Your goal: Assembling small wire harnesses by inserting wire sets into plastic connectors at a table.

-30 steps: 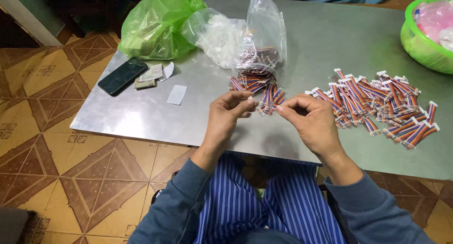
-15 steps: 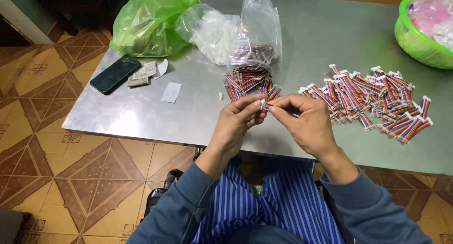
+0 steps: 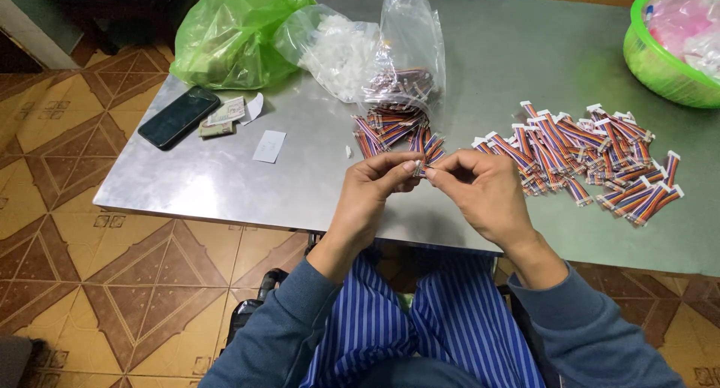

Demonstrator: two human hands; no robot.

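My left hand (image 3: 373, 193) and my right hand (image 3: 486, 194) meet fingertip to fingertip over the near edge of a grey metal table (image 3: 225, 178). Between the fingertips they pinch a short multicoloured ribbon cable piece (image 3: 420, 165). Just beyond the hands lies a small heap of such cable pieces (image 3: 390, 129), spilling from a clear plastic bag (image 3: 409, 58). To the right a larger pile of ribbon cables with white end connectors (image 3: 585, 152) is spread on the table.
A green plastic bag (image 3: 229, 32) and a clear bag of white parts (image 3: 337, 50) sit at the back left. A black phone (image 3: 178, 116), folded banknotes (image 3: 221, 118) and a paper slip (image 3: 269, 146) lie left. A green basket (image 3: 667, 50) stands far right. Tiled floor below.
Both hands have come together from a slightly apart position and now pinch the cable piece between all fingertips; the view has shifted slightly.
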